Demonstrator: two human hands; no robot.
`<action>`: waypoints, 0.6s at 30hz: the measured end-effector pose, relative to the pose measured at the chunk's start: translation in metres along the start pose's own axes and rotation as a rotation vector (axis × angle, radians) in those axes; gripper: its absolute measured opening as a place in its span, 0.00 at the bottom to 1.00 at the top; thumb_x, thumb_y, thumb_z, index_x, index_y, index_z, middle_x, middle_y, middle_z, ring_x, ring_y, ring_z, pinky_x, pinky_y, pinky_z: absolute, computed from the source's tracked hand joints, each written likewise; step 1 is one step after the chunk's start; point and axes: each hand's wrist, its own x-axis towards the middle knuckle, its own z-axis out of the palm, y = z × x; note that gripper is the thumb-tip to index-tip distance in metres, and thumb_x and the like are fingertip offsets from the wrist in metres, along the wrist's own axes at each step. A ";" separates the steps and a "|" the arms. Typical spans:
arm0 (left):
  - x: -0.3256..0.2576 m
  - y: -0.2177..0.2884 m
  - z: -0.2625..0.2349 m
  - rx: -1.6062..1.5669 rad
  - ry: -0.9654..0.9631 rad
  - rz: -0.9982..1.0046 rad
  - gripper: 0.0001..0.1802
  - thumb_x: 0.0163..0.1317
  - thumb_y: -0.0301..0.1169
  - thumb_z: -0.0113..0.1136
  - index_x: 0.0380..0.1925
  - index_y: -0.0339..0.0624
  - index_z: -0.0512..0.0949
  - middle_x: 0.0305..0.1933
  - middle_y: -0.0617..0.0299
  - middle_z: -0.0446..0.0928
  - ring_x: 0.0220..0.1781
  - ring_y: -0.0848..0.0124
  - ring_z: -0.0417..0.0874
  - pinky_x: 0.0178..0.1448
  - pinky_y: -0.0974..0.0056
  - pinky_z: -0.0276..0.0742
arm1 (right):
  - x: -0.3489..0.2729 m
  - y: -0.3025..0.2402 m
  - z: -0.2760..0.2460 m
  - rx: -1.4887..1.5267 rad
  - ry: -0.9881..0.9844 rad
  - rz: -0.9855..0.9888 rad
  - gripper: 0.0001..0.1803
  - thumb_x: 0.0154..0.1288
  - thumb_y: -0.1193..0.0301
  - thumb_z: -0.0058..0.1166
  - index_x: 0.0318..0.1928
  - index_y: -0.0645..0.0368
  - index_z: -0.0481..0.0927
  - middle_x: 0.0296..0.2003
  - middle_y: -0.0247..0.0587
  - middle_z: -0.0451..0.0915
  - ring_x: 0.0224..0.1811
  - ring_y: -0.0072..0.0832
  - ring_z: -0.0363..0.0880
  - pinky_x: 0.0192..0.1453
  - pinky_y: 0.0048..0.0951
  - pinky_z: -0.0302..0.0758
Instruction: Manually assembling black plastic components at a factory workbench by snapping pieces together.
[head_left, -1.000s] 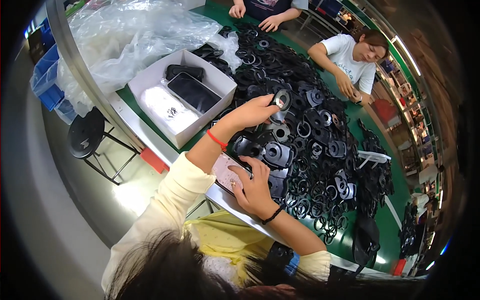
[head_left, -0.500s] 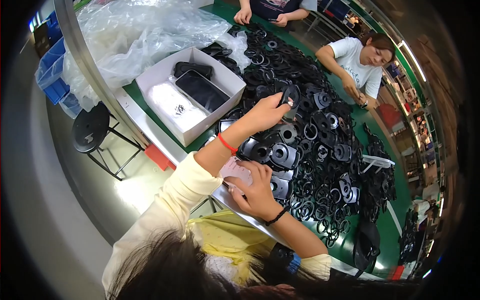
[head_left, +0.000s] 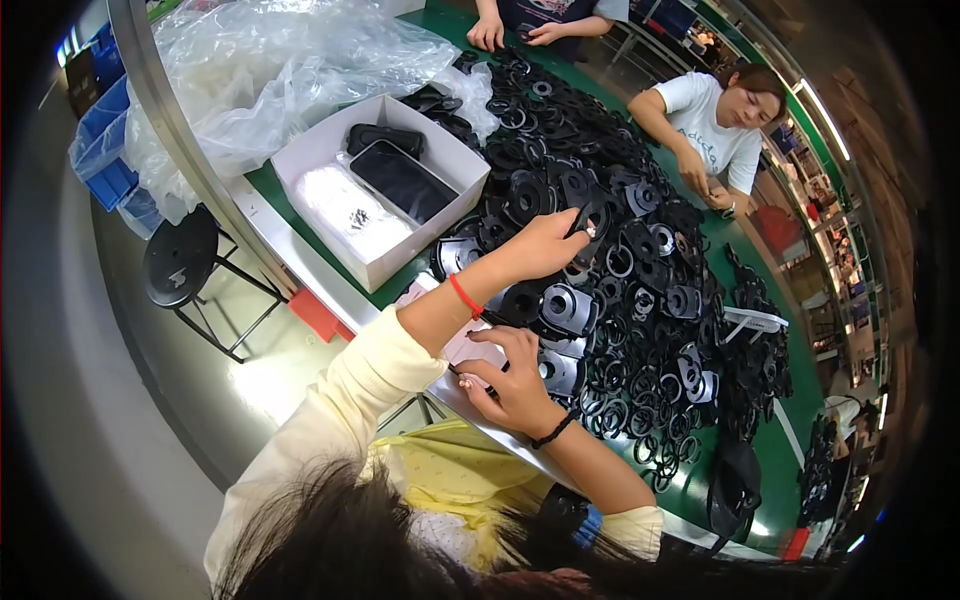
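Note:
My left hand, with a red cord at the wrist, reaches over the heap and pinches a black ring-shaped plastic part. Nearer the table edge is my right hand, a black braided band on its wrist. Its fingers and thumb curl around a small dark part, mostly hidden by the hand, over a pale pink sheet. Black and silver housings with round holes lie just beyond the right hand, and loose black rings are heaped to its right.
A white box holding a black phone-like slab and a white packet stands left of the heap. Clear plastic bags lie behind it. A metal post rises at left. Two people work across the green table. A black stool stands on the floor.
My left hand has drawn slightly nearer and down to the right with the black part, which has turned. My right hand's fingers have shifted a little, showing dark edges beneath them.

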 end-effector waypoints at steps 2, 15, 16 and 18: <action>-0.001 0.001 0.001 -0.002 0.014 0.013 0.14 0.68 0.39 0.46 0.47 0.44 0.71 0.37 0.65 0.80 0.38 0.78 0.80 0.38 0.71 0.74 | 0.000 0.000 0.000 0.017 0.014 -0.013 0.09 0.49 0.73 0.55 0.35 0.50 0.80 0.47 0.41 0.71 0.50 0.39 0.68 0.52 0.42 0.59; -0.014 0.015 0.055 0.014 0.332 0.267 0.13 0.65 0.37 0.47 0.37 0.36 0.69 0.21 0.44 0.75 0.25 0.46 0.77 0.28 0.52 0.69 | -0.009 0.016 -0.032 -0.235 0.303 0.006 0.08 0.46 0.77 0.51 0.30 0.55 0.77 0.32 0.36 0.76 0.37 0.35 0.73 0.47 0.38 0.61; -0.014 0.020 0.061 0.051 0.282 0.219 0.13 0.64 0.36 0.47 0.39 0.37 0.69 0.22 0.43 0.75 0.26 0.45 0.77 0.28 0.51 0.69 | -0.013 0.021 -0.045 -0.275 0.337 0.009 0.04 0.47 0.77 0.50 0.27 0.56 0.76 0.31 0.36 0.76 0.35 0.34 0.73 0.46 0.38 0.62; -0.014 0.021 0.079 0.003 0.275 0.243 0.12 0.64 0.35 0.47 0.39 0.37 0.69 0.22 0.42 0.75 0.27 0.44 0.77 0.29 0.50 0.69 | -0.025 0.030 -0.066 -0.283 0.495 0.106 0.04 0.52 0.76 0.45 0.24 0.58 0.73 0.26 0.42 0.74 0.32 0.37 0.71 0.41 0.36 0.66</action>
